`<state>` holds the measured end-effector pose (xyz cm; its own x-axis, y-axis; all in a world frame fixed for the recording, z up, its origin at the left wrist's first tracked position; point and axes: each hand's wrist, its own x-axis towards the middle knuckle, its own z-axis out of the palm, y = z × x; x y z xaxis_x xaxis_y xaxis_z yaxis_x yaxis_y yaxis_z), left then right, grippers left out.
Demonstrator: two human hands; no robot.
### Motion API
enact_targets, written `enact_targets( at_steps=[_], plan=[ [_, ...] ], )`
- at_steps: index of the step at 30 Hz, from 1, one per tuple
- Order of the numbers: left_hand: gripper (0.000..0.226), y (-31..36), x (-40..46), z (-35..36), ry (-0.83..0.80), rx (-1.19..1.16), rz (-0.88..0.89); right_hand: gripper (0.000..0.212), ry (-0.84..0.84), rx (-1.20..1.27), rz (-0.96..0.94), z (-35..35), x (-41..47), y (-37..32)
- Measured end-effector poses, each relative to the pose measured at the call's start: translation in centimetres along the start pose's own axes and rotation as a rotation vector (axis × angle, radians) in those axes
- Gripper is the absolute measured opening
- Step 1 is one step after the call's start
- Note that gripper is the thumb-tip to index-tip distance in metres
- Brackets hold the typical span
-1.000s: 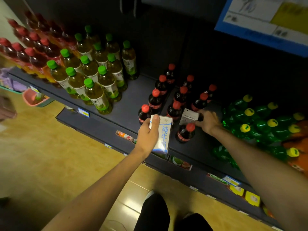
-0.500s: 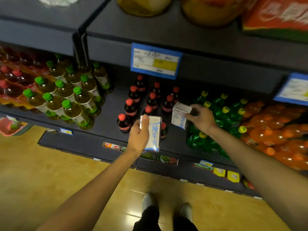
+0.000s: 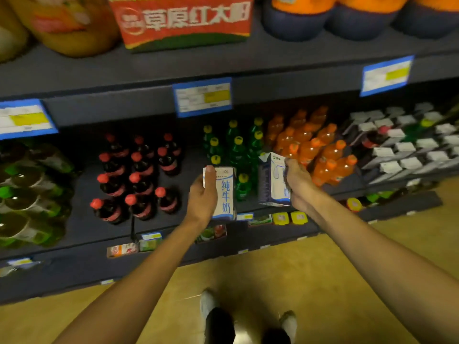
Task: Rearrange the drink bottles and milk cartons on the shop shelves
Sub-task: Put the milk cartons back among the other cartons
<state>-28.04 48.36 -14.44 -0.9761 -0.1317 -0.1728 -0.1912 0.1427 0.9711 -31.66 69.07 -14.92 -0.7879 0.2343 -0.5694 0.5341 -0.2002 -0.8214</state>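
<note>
My left hand [image 3: 202,197] grips a white and blue milk carton [image 3: 223,193] upright, in front of the dark shelf [image 3: 82,227]. My right hand [image 3: 298,186] holds a second milk carton [image 3: 270,181], tilted a little, in front of the green bottles [image 3: 238,150]. Both cartons are in the air, off the shelf. Red-capped dark cola bottles [image 3: 139,175] stand to the left of my hands. Orange soda bottles [image 3: 320,147] stand to the right. Rows of milk cartons [image 3: 407,142] fill the shelf's far right.
Green-capped tea bottles [image 3: 27,194] crowd the far left of the shelf. The shelf above carries a red box [image 3: 183,21] and large bottles, with blue price tags [image 3: 202,96] on its edge. A lower ledge [image 3: 223,242] juts out at knee height. My feet stand on yellow floor [image 3: 310,281].
The view has swung up and to the right. My right hand has lifted its carton off the shelf and both cartons have moved right, from the cola bottles to the green bottles.
</note>
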Motion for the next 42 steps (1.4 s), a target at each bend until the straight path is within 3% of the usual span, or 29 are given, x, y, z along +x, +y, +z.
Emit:
enact_targets(
  at_steps=[10, 15, 17, 22, 25, 28, 33, 35, 38, 39, 42],
  plan=[
    [0.050, 1.7, -6.4, 20.0, -0.185, 0.028, -0.063, 0.058, 0.276, 0.005, 0.071, -22.9, -2.7, -0.3],
    [0.039, 2.9, -10.0, 30.1, -0.250, -0.045, -0.060, 0.058, 0.342, -0.039, 0.101, -33.4, -5.1, -1.1],
    [0.036, 3.2, -11.0, 33.2, -0.286, -0.055, -0.084, 0.057, 0.334, -0.017, 0.104, -36.1, -5.5, -1.4],
    [0.053, 3.0, -11.2, 38.7, -0.336, -0.029, -0.125, 0.081, 0.316, 0.045, 0.144, -40.8, -5.7, -2.0],
    [0.048, 3.2, -10.5, 41.3, -0.362, -0.014, -0.138, 0.100, 0.335, 0.043, 0.164, -42.8, -4.3, -2.3],
    [0.048, 3.6, -9.0, 44.4, -0.376, 0.001, -0.151, 0.097, 0.329, 0.020, 0.173, -44.2, -3.1, -3.8],
    [0.046, 4.3, -5.0, 50.5, -0.373, 0.030, -0.158, 0.152, 0.318, -0.037, 0.190, -49.7, 4.6, -4.3],
    [0.045, 4.6, -3.2, 52.8, -0.335, 0.038, -0.166, 0.141, 0.295, -0.054, 0.200, -50.9, 6.0, -6.7],
    [0.051, 5.4, -0.5, 55.5, -0.305, 0.056, -0.209, 0.091, 0.296, -0.123, 0.188, -51.7, 7.4, -11.1],
    [0.053, 5.8, 0.5, 56.3, -0.308, 0.060, -0.216, 0.085, 0.300, -0.145, 0.180, -52.4, 8.2, -12.0],
    [0.055, 7.2, 3.1, 58.7, -0.275, 0.071, -0.217, 0.095, 0.312, -0.163, 0.173, -54.8, 11.6, -14.1]
  ],
)
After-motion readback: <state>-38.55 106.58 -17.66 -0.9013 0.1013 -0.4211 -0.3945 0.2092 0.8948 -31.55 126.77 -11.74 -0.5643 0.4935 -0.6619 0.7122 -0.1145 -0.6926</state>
